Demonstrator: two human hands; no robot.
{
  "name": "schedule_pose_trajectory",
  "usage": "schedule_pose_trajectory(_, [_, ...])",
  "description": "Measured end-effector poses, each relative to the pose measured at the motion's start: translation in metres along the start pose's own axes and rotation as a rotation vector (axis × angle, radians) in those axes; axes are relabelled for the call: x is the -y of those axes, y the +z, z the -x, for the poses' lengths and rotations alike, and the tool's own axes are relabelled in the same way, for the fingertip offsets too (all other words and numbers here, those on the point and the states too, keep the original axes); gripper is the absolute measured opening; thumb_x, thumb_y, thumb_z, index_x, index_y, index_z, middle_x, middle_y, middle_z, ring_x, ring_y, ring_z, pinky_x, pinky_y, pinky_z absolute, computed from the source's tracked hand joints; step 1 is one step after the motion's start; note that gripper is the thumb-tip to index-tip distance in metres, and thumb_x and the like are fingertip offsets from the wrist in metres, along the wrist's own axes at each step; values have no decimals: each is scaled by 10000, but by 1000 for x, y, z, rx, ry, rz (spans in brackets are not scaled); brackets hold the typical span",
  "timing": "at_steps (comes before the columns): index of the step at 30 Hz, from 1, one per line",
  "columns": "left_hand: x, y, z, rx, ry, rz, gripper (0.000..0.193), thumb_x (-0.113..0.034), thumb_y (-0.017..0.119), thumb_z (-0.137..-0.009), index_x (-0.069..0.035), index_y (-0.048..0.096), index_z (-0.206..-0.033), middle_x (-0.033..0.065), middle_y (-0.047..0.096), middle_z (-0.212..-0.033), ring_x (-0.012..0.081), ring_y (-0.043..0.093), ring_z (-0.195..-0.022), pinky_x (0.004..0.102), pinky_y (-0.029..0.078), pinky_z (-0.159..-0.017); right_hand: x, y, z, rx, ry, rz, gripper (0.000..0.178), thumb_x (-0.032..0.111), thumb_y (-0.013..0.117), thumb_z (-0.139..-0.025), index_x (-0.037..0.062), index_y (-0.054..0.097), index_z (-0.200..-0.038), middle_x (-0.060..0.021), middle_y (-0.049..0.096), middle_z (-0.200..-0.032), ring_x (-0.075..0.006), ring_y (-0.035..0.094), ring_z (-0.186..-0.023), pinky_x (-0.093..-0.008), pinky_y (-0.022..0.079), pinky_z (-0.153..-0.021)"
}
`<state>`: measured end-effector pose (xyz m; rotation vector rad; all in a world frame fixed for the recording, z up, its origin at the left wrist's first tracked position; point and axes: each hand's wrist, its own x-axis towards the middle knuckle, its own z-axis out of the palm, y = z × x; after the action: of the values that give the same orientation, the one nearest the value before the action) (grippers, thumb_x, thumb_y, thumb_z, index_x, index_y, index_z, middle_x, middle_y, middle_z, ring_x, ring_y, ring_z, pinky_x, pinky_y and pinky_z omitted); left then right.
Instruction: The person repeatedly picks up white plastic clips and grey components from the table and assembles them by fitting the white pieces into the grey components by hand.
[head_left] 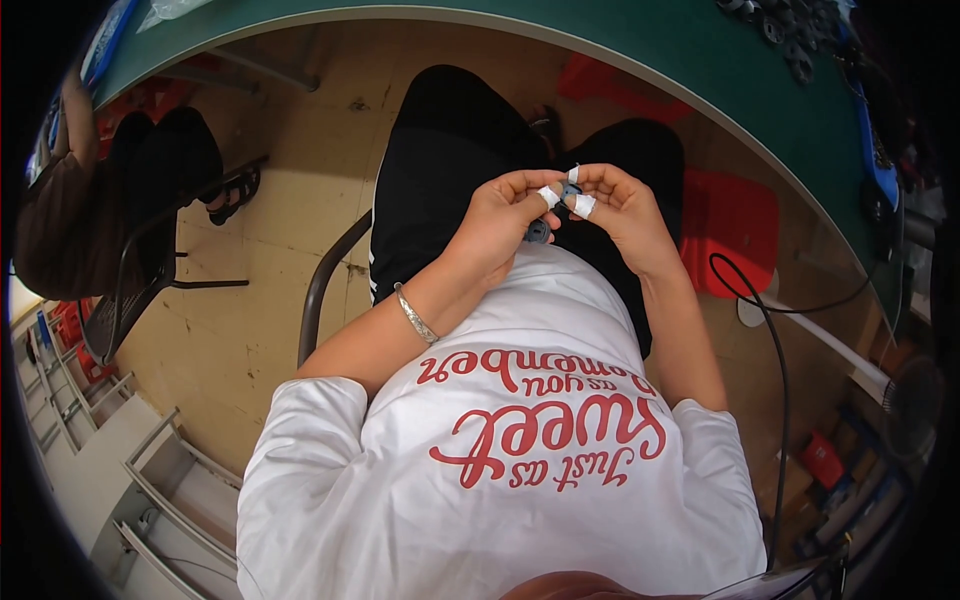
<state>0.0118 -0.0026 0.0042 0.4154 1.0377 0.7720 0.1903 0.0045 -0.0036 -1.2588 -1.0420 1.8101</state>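
Observation:
Above my lap, my left hand (502, 218) and my right hand (625, 212) come together, fingertips nearly meeting. Between them is a small grey-blue plastic part (568, 190), pinched from both sides and mostly covered by the fingers. A second rounded dark grey piece (538, 232) shows beneath the fingers of my left hand, against the palm side. White tape wraps the thumb of each hand and a fingertip of my right hand. A silver bracelet (414, 314) circles my left wrist.
A green table (640, 40) curves across the front, with a pile of dark grey parts (785, 30) at its far right. A red stool (735, 235) and a black cable (785, 400) are at right. Another person (90, 210) sits at left near a metal chair.

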Motion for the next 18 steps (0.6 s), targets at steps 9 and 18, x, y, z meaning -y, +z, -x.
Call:
schedule_pose_trajectory(9, [5,-5,-3,19,-52,19,230,-69,604,-902,11,606,-1118,40,629,-839,77,581,-660,221,506,-545,-7,9,4,-128,-122,-70,198,-42,643,-809,2,578,-992,-48,616,-899,-88,591,-813,-216,487,-763])
schedule_pose_trajectory(18, [-9,0,5,51,-73,72,230,-85,609,-903,-1,607,-1117,29,621,-831,72,570,-628,208,490,-532,8,12,3,-35,-92,-133,221,-26,620,-828,12,527,-1025,-41,589,-914,-83,576,-817,-217,479,-759])
